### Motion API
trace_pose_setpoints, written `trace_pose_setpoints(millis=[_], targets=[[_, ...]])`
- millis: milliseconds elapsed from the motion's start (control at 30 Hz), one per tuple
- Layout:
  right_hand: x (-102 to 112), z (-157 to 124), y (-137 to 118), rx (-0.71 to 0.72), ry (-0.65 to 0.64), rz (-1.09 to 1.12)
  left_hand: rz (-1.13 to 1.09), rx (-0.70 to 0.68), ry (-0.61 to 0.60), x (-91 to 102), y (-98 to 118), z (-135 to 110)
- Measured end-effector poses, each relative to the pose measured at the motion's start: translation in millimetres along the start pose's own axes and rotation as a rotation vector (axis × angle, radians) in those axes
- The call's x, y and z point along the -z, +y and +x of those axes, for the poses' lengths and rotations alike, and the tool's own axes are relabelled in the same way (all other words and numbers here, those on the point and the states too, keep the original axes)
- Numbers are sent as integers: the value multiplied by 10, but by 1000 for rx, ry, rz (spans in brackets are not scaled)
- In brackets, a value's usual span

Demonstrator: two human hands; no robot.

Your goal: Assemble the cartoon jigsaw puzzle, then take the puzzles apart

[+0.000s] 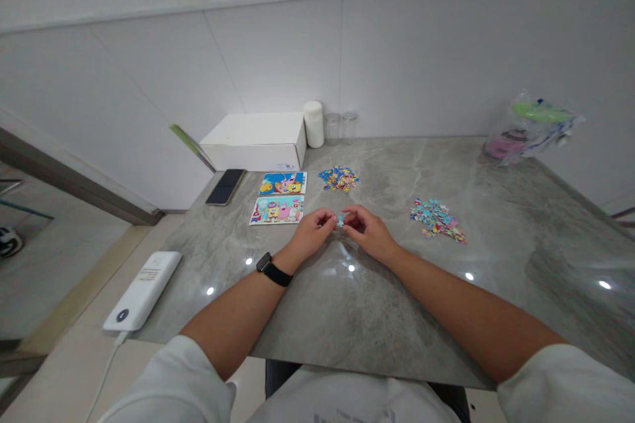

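My left hand (316, 231) and my right hand (368, 231) meet over the middle of the grey table. Between their fingertips is a small light-blue jigsaw puzzle piece (340, 221), pinched from both sides; whether it is one piece or two joined is too small to tell. Just beyond my hands lies a pile of blue and yellow puzzle pieces (338, 178). A second, mostly light-blue and pink pile of puzzle pieces (436, 219) lies to the right. Left of my hands are two cartoon picture cards, a blue one (282, 183) behind a paler one (278, 210).
A phone (226, 186) and a white power bank (143, 291) with a cable lie on the left. At the back stand a white box (253, 139), a white bottle (313, 124) and two clear glasses (349, 127). A plastic bag (528, 129) sits at the far right corner.
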State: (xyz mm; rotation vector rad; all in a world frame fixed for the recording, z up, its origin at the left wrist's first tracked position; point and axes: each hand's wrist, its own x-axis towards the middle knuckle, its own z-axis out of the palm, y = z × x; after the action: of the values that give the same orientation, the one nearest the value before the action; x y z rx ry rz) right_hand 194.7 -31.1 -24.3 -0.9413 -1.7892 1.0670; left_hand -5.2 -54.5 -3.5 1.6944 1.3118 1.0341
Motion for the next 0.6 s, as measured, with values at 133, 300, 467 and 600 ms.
trace_pose_setpoints(millis=[133, 300, 467, 600], targets=[[25, 6, -14, 84, -19, -132, 2, 6, -10, -2, -1, -3], [42, 11, -13, 117, -23, -198, 1, 11, -13, -13, -4, -5], [125, 32, -66, 151, -34, -229, 13, -2, -13, -17, -19, -1], [253, 119, -24, 153, -4, -305, 80, -48, 33, -3, -32, 0]])
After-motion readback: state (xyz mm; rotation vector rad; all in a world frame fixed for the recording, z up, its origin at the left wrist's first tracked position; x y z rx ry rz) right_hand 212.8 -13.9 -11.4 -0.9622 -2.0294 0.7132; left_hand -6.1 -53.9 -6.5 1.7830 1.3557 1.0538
